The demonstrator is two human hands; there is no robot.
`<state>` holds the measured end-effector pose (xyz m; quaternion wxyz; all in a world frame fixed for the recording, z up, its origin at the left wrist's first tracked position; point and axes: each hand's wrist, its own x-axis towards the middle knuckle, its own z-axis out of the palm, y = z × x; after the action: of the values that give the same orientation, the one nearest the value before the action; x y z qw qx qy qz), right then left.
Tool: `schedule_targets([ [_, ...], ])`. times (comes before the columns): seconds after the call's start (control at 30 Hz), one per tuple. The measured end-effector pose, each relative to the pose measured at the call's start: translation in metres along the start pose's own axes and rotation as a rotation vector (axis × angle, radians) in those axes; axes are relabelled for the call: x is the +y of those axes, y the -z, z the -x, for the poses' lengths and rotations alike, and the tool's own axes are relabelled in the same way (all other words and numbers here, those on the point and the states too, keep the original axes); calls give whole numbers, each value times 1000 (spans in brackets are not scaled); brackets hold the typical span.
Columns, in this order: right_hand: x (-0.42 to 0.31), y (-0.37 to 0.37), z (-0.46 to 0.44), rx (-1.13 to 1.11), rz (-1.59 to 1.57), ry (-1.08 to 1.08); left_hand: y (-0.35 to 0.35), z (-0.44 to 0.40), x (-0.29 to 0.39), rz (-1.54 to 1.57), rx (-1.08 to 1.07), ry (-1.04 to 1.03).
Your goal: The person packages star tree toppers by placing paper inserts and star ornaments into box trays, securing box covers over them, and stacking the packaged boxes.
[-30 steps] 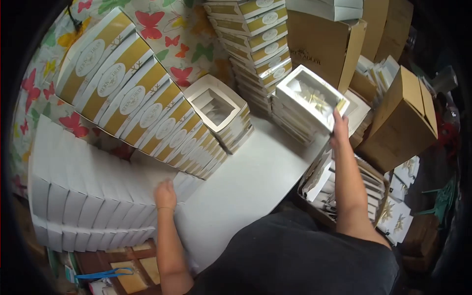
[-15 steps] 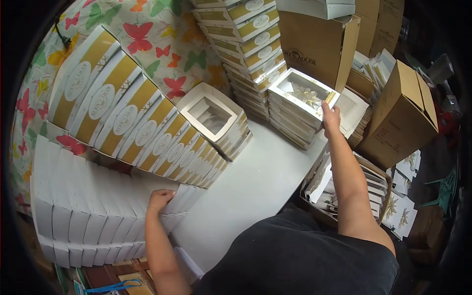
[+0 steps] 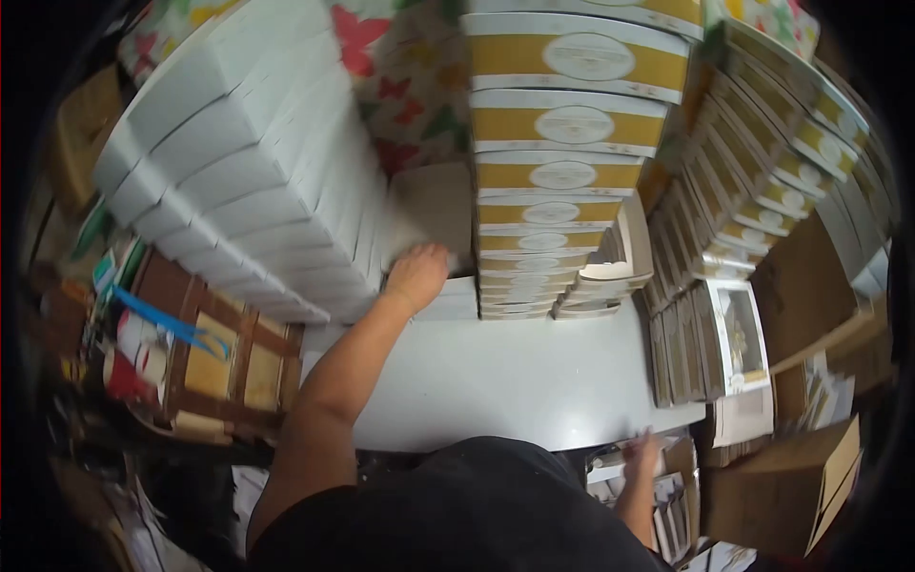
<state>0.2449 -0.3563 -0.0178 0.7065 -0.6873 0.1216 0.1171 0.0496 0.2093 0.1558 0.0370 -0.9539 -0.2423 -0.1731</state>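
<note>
My left hand reaches between the tall white stack and the gold-banded stack. Its fingers are curled at the front edge of a plain white box; their tips are partly hidden. Behind it rises a greyish panel, blurred. My right hand is low at the right, over an open carton holding white cards or inserts. Motion blurs its fingers, and nothing can be made out in them. A window box with a gold star ornament inside tops the short stack at the right.
Plain white boxes form tall stacks at the left. Gold-banded boxes stand in the middle, with more gold-banded boxes at the right. An open-topped window box sits between them on the white table. Brown cartons stand at the right.
My view has turned left. My right hand has left the star window box and dropped to the carton. My left hand has moved from the white stack's side to a white box behind it.
</note>
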Motion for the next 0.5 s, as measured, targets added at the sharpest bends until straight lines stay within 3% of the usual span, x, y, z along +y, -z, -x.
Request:
schedule_targets([
  [0.1,7,-36,53,-181,105,-363,-3,-7,-5,141,534,130],
  [0.13,5,-48,60,-271,119,-332,-1,-11,-3,146,524,135],
  [0.2,1,-63,61,-447,238,-268,10,-16,0,421,783,270],
  [0.27,-4,-76,62,-476,265,-239,53,-7,8,553,945,487],
  [0.3,-7,-83,63,-505,294,-220,64,-2,-4,594,1086,489],
  [0.37,-10,-94,68,-581,375,-195,101,34,-18,762,1153,661],
  [0.43,-17,-100,79,-699,451,-227,164,90,-17,945,934,775],
  [0.47,-22,-105,86,-791,493,-251,176,115,-16,909,954,829],
  [0.5,-27,-112,95,-886,534,-281,186,139,-16,886,830,705],
])
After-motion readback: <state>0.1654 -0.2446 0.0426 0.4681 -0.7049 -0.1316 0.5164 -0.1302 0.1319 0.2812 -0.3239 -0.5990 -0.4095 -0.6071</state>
